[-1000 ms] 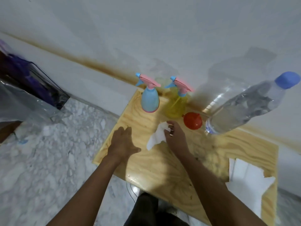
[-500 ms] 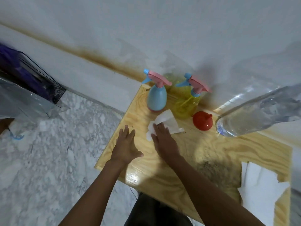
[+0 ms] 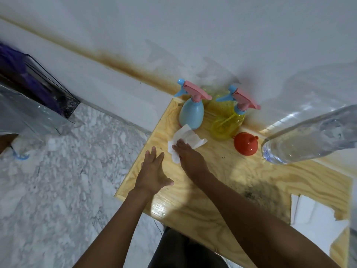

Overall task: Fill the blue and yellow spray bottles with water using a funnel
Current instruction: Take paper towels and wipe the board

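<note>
The blue spray bottle [image 3: 191, 115] stands upright at the far left corner of the wooden table [image 3: 241, 182], just above the centre of the frame, with the yellow spray bottle [image 3: 228, 122] close beside it to the right; both wear pink trigger heads with blue nozzles pointing left. An orange-red funnel [image 3: 246, 144] lies mouth-down on the table just right of the yellow bottle. A large clear water bottle [image 3: 313, 136] fills the right edge of the frame, very near the camera, tilted, its cap out of view. The right hand [image 3: 190, 154] lies flat, fingers spread, pressing a crumpled white tissue [image 3: 185, 140] onto the wood directly in front of the blue bottle; the tissue's far edge touches or overlaps the bottle's base. The left hand [image 3: 154, 171] is open, palm down, holding nothing, near the table's left edge. More white paper [image 3: 316, 213] lies at the lower right of the table. A marble floor [image 3: 58, 171] fills the left side.
</note>
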### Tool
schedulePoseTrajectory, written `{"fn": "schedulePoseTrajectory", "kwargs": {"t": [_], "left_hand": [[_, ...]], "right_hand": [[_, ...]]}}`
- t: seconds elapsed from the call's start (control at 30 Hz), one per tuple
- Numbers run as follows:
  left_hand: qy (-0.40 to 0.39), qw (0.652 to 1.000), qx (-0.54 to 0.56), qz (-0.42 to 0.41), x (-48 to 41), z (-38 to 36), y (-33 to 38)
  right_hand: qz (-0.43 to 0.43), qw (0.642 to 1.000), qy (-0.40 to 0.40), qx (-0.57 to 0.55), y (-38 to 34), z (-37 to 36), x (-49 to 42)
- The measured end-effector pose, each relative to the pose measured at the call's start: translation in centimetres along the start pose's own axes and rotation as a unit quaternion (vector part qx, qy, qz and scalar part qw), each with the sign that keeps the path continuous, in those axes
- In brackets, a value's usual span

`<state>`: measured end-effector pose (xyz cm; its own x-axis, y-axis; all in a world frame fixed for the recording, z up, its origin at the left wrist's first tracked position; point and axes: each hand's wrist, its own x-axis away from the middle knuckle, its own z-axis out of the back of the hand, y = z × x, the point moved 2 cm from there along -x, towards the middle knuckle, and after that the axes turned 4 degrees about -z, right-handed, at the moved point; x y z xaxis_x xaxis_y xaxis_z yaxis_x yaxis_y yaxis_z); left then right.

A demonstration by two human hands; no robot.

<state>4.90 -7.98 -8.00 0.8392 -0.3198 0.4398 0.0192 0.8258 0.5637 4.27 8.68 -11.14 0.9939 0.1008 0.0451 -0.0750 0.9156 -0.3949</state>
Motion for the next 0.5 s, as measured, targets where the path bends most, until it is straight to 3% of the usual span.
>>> {"fn": "schedulePoseTrajectory", "kwargs": {"t": [0.2, 0.5], "left_hand": [[0.006, 1.0, 0.007, 0.003, 0.2, 0.0, 0.0], [0.011, 1.0, 0.013, 0.014, 0.1, 0.0, 0.0]], "right_hand": [[0.036, 0.999, -0.004, -0.017, -1.2, 0.1, 2.3], [0.07, 0.997, 0.005, 0.014, -2.3, 1.1, -1.5]]}}
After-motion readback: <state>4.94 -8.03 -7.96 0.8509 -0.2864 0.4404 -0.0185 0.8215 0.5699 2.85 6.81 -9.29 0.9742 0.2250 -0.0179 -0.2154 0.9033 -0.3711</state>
